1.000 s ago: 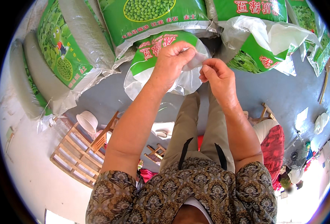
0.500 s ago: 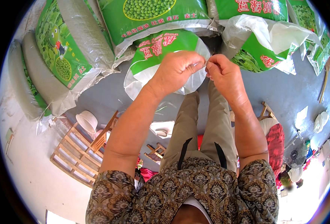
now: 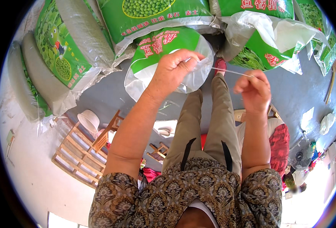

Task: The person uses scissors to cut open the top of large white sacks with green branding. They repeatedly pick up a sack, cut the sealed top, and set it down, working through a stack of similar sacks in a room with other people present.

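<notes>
In front of me stands a green and white plastic sack (image 3: pixel 187 38), its pale, see-through rim spread in a round shape. My left hand (image 3: pixel 175 72) is closed in a pinch at the right part of that rim; the fingertips partly hide what they grip. A thin white thread (image 3: pixel 231 71) runs taut from the sack's edge beside the left fingers to my right hand (image 3: pixel 256 89). The right hand, slightly blurred, is held off to the right of the sack with thumb and fingers closed on the thread's end.
Filled green sacks (image 3: pixel 152 19) stand along the far side, more lean at the left (image 3: pixel 61 49). An opened sack (image 3: pixel 259 45) sits to the right. Behind me are a wooden slatted rack (image 3: pixel 78 152), a white bucket (image 3: pixel 88 121), a fan (image 3: pixel 300 155) and a broom handle (image 3: pixel 330 85).
My right hand has moved away from the left hand, to the right and nearer to me, drawing the thread out between them. The left hand has shifted slightly left.
</notes>
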`<state>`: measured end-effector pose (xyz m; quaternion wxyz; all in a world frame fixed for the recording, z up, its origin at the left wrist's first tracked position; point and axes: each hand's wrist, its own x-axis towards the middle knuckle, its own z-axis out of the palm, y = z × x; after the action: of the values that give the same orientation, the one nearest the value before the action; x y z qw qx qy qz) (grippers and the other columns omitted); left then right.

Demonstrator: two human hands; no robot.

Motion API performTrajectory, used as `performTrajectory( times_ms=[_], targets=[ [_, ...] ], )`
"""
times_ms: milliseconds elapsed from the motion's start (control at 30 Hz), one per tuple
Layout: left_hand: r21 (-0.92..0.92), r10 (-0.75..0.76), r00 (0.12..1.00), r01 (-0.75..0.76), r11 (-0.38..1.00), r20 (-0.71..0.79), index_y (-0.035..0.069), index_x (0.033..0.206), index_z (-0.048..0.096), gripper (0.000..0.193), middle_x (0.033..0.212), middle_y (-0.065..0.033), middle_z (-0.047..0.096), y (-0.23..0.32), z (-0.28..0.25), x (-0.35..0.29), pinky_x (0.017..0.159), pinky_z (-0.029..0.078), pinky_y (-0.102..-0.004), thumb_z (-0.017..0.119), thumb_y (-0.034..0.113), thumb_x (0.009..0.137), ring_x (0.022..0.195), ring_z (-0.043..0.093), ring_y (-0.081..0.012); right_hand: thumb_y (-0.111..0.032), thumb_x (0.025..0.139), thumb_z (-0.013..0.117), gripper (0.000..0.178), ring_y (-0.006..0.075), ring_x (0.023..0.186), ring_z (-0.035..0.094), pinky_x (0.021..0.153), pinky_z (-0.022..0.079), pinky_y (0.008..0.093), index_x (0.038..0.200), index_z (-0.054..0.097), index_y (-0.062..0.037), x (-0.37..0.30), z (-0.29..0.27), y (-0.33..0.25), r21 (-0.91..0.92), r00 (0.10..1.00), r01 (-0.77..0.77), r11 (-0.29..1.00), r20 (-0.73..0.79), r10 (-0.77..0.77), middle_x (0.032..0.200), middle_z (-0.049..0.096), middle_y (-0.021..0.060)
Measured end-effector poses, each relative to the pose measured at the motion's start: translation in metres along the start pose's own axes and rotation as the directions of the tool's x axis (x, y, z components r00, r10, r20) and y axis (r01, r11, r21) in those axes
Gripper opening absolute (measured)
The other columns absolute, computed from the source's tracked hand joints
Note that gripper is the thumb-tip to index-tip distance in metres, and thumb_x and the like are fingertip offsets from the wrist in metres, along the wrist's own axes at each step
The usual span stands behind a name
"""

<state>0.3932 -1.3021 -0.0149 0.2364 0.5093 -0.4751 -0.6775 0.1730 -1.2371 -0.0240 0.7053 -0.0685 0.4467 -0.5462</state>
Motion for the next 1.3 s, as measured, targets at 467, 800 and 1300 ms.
performTrajectory(
  times_ms=[467,800,1300],
  targets=[
    [-0.100,-0.240,0.921,0.282,0.954,0.306,0.005,0.086,0.056,0.013,0.061,0.0010,0.052,0.084,0.034,-0.132,0.046,0.035,-0.0233,0.049,0.014,0.081,0.051,0.045,-0.0080,-0.003,0.074,0.049,0.007,0.0176,0.059,0.057,0.046,0.047,0.0273,0.068,0.046,-0.0018,-0.072,0.079,-0.151,0.364,0.742,0.309,0.879,0.486,-0.462,0.078,0.057,0.0106],
    [-0.400,0.693,0.622,-0.777,0.486,-0.366,0.005,0.065,0.045,0.015,0.039,0.0035,0.035,0.316,-0.119,-0.366,0.030,0.021,-0.0179,0.041,0.000,0.079,0.029,0.028,-0.0055,-0.026,0.084,0.044,0.026,0.0260,0.078,0.054,0.064,0.044,0.0375,0.102,0.050,-0.0087,-0.139,0.159,0.126,-0.530,0.343,0.806,0.263,0.781,0.522,0.081,0.055,0.0068],
    [0.411,0.182,0.925,-0.316,0.855,0.333,0.015,0.123,0.034,0.050,0.105,-0.0092,0.054,0.108,0.060,-0.161,0.072,0.044,-0.0318,0.053,0.013,0.076,0.087,0.056,-0.0240,-0.017,0.081,0.039,0.025,0.0051,0.043,0.030,0.041,0.027,0.0196,0.099,0.046,-0.0011,-0.302,0.264,-0.351,-0.517,0.553,0.824,0.233,0.642,-0.531,0.052,0.033,-0.0035]
  ],
)
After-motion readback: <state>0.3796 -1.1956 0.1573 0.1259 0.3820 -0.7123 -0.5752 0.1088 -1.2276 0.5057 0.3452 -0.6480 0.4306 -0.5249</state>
